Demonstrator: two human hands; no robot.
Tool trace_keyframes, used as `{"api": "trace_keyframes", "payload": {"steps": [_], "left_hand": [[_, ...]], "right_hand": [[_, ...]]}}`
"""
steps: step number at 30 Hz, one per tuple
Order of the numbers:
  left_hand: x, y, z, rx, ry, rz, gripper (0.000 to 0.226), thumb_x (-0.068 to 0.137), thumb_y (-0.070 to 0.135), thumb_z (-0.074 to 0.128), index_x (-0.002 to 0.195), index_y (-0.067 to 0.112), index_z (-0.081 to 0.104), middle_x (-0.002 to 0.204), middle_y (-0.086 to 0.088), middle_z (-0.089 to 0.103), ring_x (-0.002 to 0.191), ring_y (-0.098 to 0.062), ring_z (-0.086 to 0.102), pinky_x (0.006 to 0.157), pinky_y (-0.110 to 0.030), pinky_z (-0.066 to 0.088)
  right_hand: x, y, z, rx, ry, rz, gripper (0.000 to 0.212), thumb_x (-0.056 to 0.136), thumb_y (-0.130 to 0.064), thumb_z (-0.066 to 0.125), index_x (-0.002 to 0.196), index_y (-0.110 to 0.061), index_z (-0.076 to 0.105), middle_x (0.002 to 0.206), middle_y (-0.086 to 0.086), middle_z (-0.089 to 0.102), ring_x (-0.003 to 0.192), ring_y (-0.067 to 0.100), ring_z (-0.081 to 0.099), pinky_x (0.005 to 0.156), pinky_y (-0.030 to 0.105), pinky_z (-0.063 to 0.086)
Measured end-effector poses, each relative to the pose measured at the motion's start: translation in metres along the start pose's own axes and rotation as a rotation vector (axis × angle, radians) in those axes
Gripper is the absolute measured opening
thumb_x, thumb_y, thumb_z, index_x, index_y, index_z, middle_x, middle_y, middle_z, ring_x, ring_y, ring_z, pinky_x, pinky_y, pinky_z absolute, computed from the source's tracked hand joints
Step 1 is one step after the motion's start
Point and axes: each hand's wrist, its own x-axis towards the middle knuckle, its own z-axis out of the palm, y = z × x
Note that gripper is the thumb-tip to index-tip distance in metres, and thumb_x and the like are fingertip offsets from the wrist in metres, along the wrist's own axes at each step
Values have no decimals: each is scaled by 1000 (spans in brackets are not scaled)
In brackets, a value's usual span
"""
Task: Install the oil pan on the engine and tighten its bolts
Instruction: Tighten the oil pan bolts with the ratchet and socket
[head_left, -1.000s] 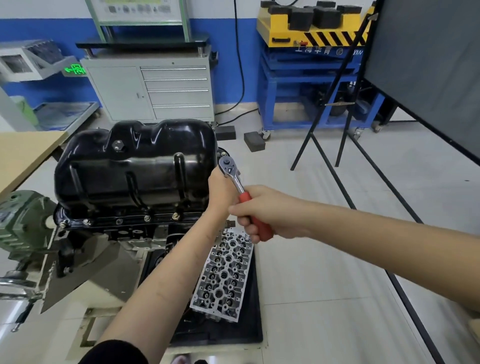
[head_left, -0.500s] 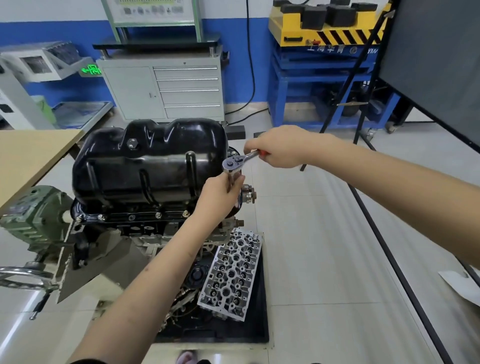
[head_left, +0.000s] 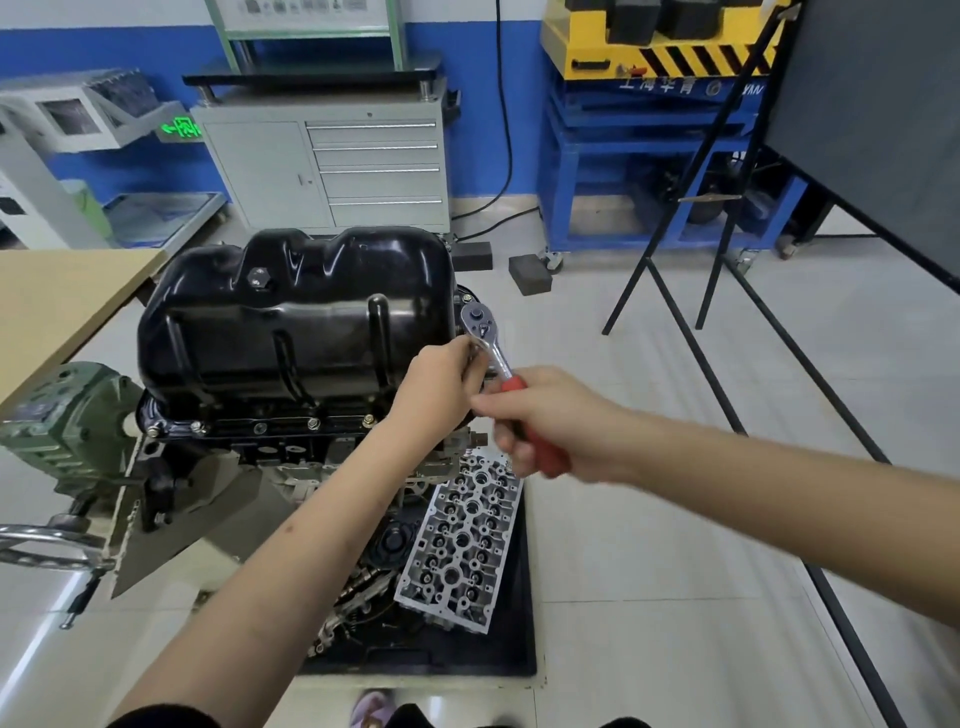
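Note:
A glossy black oil pan (head_left: 291, 317) sits on top of the engine (head_left: 270, 441) on its stand, with several bolts (head_left: 311, 423) along its near flange. My right hand (head_left: 540, 421) grips the red handle of a ratchet wrench (head_left: 491, 348); the chrome head sits at the pan's right end. My left hand (head_left: 441, 384) curls its fingers round the wrench's neck or socket just below the head, against the pan's right corner. The bolt under the wrench is hidden.
A silver cylinder head (head_left: 462, 540) lies in a black tray (head_left: 524, 623) on the floor below the hands. A green gearbox with handwheel (head_left: 62, 415) is at left, a wooden table (head_left: 57, 306) behind it. A black easel stand (head_left: 691, 234) and blue bench (head_left: 623, 156) stand at right.
My right hand has swung the wrench handle from up and to the right back down toward me. The left hand stays at the wrench head by the pan's corner.

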Motion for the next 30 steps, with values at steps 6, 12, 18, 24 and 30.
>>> {"api": "trace_keyframes", "payload": {"steps": [6,12,18,24,30], "left_hand": [[6,-4,-9,-57,-69,-32,11,88,8,48,89,1,57,72,-3,57,58,-13,48,50,-10,38],[-17,-16,-1,-231,-54,-43,24,85,19,63,103,4,66,90,-3,70,81,-2,63,75,-6,47],[-58,-57,19,60,38,-214,28,88,15,56,113,6,64,103,-12,65,92,-22,61,80,-25,44],[-51,-48,36,229,-124,-157,42,93,26,46,134,19,45,107,-7,60,104,-25,56,71,-31,42],[-46,-40,43,-65,-164,-281,51,92,19,49,140,14,34,59,8,44,69,-19,55,57,-23,35]], "right_hand": [[18,-25,-8,-505,29,-116,23,86,-24,62,101,-12,49,69,2,62,49,12,58,52,22,50],[33,-52,-14,-1237,196,-454,28,87,-33,57,104,-11,56,83,-4,52,63,8,47,51,13,35],[34,-64,-22,-1261,163,-432,22,90,-23,51,107,-10,56,76,-6,48,45,3,50,37,6,34],[20,-89,-30,-1168,250,-484,24,89,-25,50,105,-8,57,68,-5,47,43,7,47,37,8,37],[18,-77,-33,-1127,230,-446,18,90,-25,51,103,-14,56,70,-7,46,44,10,47,44,15,41]]}}
